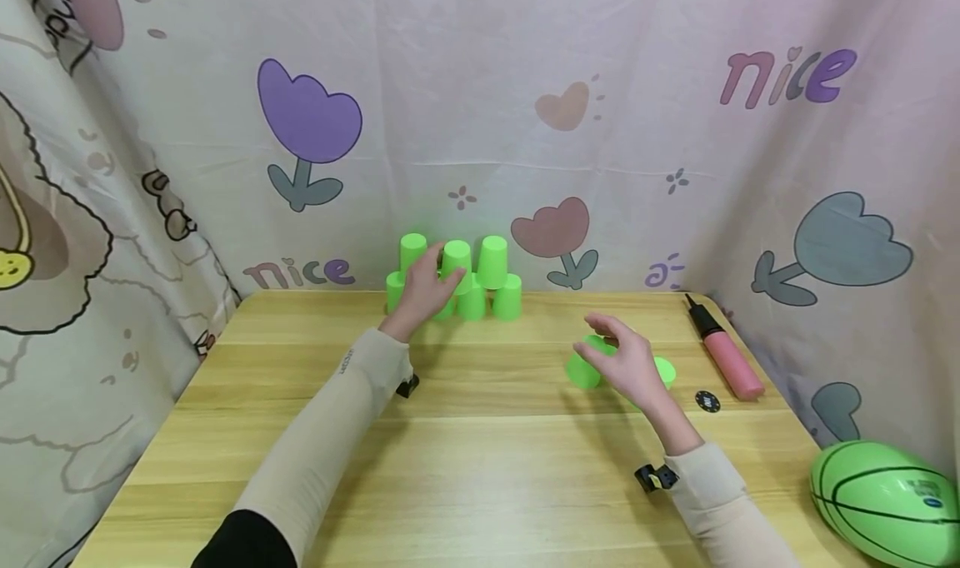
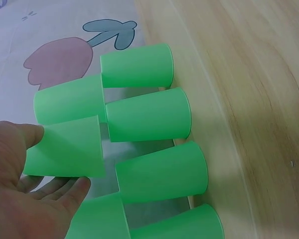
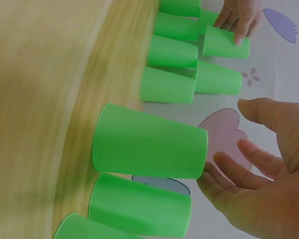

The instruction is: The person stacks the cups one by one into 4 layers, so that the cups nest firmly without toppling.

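Observation:
Green plastic cups stand upside down in a stack at the table's back edge: a bottom row (image 1: 507, 297), with more cups (image 1: 492, 261) on top. My left hand (image 1: 426, 291) grips a green cup (image 2: 65, 149) between thumb and fingers, over the middle of the upper level. Whether its rim touches the cups below, I cannot tell. Further right, my right hand (image 1: 630, 364) hovers by other upturned cups (image 1: 583, 370), fingers loosely spread with nothing held. In the right wrist view its fingertips are close to the narrow end of the nearest cup (image 3: 149, 142).
A pink and black hand pump (image 1: 727, 356) lies along the table's right side, with a black round chip (image 1: 707, 401) near it. At the lower right corner is a green ball (image 1: 885, 501). A patterned curtain (image 1: 450, 93) hangs directly behind the table.

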`<action>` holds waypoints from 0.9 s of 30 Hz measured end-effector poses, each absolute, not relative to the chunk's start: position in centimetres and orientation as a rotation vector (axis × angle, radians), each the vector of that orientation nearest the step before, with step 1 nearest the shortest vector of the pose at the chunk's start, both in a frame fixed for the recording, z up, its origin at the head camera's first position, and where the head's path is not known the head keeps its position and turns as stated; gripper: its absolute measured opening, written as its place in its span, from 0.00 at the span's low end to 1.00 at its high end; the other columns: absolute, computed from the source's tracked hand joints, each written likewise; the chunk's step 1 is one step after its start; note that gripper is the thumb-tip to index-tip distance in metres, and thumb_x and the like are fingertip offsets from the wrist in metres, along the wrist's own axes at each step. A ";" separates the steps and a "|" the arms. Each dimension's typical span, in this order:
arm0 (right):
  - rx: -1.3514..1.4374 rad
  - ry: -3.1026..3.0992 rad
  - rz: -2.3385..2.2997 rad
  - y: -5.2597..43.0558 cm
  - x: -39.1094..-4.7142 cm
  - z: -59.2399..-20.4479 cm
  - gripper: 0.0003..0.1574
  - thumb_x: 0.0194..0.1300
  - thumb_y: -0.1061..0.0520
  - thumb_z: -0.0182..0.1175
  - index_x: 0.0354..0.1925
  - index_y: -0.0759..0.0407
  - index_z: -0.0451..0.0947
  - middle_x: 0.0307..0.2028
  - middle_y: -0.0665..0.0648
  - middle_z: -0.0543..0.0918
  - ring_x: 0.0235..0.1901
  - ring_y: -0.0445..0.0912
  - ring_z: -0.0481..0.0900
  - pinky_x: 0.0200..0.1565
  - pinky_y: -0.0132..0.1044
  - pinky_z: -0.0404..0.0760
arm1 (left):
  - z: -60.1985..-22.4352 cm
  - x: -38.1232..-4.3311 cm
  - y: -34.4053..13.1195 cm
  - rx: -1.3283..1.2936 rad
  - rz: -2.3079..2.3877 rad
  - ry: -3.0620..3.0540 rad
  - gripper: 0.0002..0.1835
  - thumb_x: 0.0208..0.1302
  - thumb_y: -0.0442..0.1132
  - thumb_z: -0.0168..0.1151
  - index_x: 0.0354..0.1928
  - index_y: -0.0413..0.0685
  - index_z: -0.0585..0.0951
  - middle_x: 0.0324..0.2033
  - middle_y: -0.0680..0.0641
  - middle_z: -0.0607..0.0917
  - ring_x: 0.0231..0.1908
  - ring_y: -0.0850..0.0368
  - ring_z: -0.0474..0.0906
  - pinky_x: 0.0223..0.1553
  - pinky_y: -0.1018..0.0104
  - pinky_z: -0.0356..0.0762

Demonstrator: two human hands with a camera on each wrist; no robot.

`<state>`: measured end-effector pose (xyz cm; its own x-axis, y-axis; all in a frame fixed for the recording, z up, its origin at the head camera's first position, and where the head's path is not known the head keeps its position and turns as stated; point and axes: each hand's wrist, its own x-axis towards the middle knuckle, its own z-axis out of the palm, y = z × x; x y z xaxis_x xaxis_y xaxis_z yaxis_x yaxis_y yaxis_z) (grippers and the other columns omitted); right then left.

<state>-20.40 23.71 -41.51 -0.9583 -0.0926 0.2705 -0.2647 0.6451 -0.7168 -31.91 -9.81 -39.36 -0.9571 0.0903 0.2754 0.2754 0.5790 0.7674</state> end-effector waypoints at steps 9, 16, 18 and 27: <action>0.261 -2.662 1.192 24.1 -20.1 -42.3 0.35 0.68 0.58 0.72 0.68 0.66 0.75 0.66 0.68 0.81 0.67 0.63 0.78 0.68 0.57 0.80 | -39.5 -32.5 -9.5 -0.219 -1.317 -2.613 0.37 0.76 0.46 0.63 0.79 0.39 0.62 0.75 0.34 0.72 0.75 0.36 0.68 0.77 0.43 0.68; 0.242 -2.692 1.189 24.4 -20.0 -43.1 0.37 0.68 0.59 0.72 0.71 0.66 0.73 0.67 0.69 0.80 0.67 0.63 0.78 0.67 0.57 0.80 | -39.7 -32.8 -9.4 -0.196 -1.327 -2.636 0.37 0.77 0.46 0.62 0.80 0.39 0.61 0.76 0.34 0.69 0.77 0.36 0.65 0.78 0.42 0.65; 0.240 -2.691 1.197 24.4 -20.0 -43.2 0.38 0.68 0.59 0.72 0.71 0.66 0.72 0.67 0.70 0.79 0.68 0.64 0.77 0.68 0.58 0.80 | -39.7 -33.0 -9.3 -0.194 -1.317 -2.640 0.37 0.78 0.46 0.61 0.80 0.39 0.61 0.76 0.34 0.69 0.77 0.36 0.64 0.78 0.42 0.65; 0.248 -2.682 1.191 24.4 -19.7 -43.5 0.38 0.67 0.60 0.72 0.71 0.67 0.71 0.66 0.71 0.79 0.66 0.65 0.78 0.66 0.58 0.81 | -40.0 -33.6 -8.7 -0.184 -1.268 -2.619 0.37 0.77 0.44 0.62 0.79 0.37 0.60 0.74 0.31 0.71 0.75 0.34 0.67 0.78 0.43 0.66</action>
